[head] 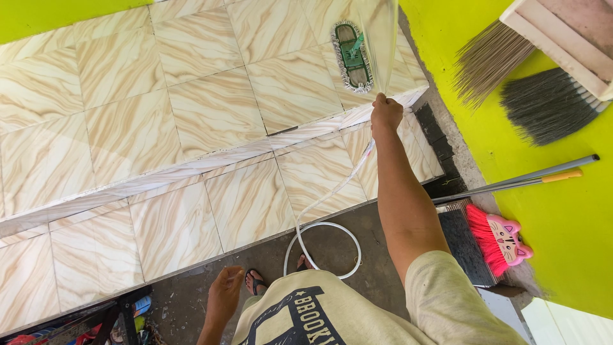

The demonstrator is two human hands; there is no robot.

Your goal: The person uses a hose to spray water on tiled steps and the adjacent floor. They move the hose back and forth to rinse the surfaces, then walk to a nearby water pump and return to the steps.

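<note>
Head view: right hand is stretched out, clenched around the end of a white hose, which runs down from the fist and loops on the grey ground by the person's sandalled feet. Water sprays from the fist across the tiled floor toward a green mop. Left hand hangs loose, holding nothing. Brooms lean on the green wall.

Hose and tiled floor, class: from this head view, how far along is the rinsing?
Done: nothing I can confirm; the tiles' wetness is unclear. In hand: the right hand grips the white hose, spraying water toward the green mop on the upper tiled floor. The left hand hangs free. Left: the mop lies unused.
</note>
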